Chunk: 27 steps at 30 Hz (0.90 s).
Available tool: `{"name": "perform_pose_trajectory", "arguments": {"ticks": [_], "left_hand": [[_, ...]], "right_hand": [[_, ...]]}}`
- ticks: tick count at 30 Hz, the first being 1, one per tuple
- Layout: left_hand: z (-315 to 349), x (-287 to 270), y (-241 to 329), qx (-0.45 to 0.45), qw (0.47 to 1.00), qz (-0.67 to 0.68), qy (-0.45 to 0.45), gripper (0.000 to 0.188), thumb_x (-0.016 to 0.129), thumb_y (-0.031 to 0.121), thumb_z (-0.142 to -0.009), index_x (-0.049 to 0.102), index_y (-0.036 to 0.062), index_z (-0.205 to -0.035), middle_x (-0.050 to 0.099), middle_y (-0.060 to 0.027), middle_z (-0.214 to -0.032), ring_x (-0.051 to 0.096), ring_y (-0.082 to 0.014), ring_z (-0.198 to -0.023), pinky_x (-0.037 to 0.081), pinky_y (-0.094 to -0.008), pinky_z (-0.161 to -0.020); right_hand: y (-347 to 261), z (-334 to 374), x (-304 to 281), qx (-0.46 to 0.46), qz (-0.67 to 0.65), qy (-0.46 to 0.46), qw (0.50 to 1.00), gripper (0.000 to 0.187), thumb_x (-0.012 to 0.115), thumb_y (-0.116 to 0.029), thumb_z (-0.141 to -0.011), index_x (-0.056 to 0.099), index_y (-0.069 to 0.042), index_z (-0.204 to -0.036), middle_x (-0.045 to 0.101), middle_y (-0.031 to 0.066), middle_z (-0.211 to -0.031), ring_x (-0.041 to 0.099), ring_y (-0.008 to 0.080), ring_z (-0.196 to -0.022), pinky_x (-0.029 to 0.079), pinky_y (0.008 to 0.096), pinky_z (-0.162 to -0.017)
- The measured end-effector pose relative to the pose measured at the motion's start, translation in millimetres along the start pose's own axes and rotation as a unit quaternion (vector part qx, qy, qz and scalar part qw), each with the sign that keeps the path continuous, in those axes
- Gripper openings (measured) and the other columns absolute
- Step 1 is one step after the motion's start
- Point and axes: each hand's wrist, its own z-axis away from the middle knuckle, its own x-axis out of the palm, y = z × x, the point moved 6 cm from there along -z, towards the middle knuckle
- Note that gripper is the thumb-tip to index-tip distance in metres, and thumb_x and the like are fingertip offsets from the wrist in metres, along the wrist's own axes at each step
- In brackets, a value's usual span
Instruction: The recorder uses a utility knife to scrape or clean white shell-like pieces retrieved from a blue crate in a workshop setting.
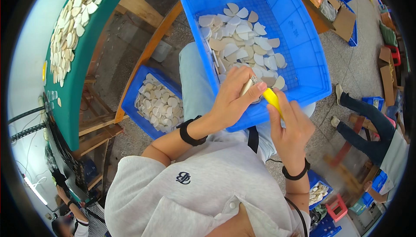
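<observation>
With our left hand [234, 95] we pinch a pale piece [246, 87] between thumb and curled fingers; just right of them, our right hand [293, 122] wraps a yellow tool [271, 98]. The piece seems light, stiff, perhaps brittle; we judge its flat faces safest to grip.

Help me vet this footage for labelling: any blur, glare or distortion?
In the head view, the right hand looks slightly blurred, the left hand sharper; in the head view, the tube light at lower left glares white, and fisheye distortion bows the green table.
</observation>
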Motion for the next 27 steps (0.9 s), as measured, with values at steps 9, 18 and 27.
{"name": "perform_pose_trajectory", "arguments": {"ticks": [9,18,27], "left_hand": [[0,17,-11,-0.218,0.838,0.490,-0.104,0.039,0.033,0.044,-0.092,0.040,0.0139,-0.067,0.038,0.0024,-0.068,0.033,-0.0086,-0.064,0.027,-0.0221,-0.057],[4,19,-7,-0.280,0.800,0.527,-0.063,0.040,0.038,0.050,-0.091,0.044,0.0143,-0.072,0.038,0.0031,-0.070,0.036,-0.0086,-0.067,0.030,-0.0230,-0.060],[5,15,1,-0.174,0.923,0.332,-0.091,0.016,0.053,0.025,-0.088,0.042,0.0126,-0.089,0.037,0.0043,-0.078,0.034,-0.0034,-0.071,0.029,-0.0196,-0.063]], "right_hand": [[16,2,-8,0.088,-0.117,0.064,0.987,0.025,0.065,-0.011,-0.082,0.063,-0.004,-0.106,0.054,0.0067,-0.066,0.049,0.0157,-0.050,0.038,0.0261,-0.046],[8,6,-6,0.075,-0.145,0.011,0.987,0.028,0.066,-0.012,-0.080,0.063,-0.005,-0.107,0.054,0.0066,-0.067,0.049,0.0180,-0.050,0.039,0.0274,-0.046],[0,4,-6,0.035,-0.106,-0.022,0.994,0.033,0.069,-0.016,-0.076,0.063,-0.007,-0.107,0.051,0.0037,-0.064,0.048,0.0173,-0.046,0.037,0.0281,-0.043]]}}
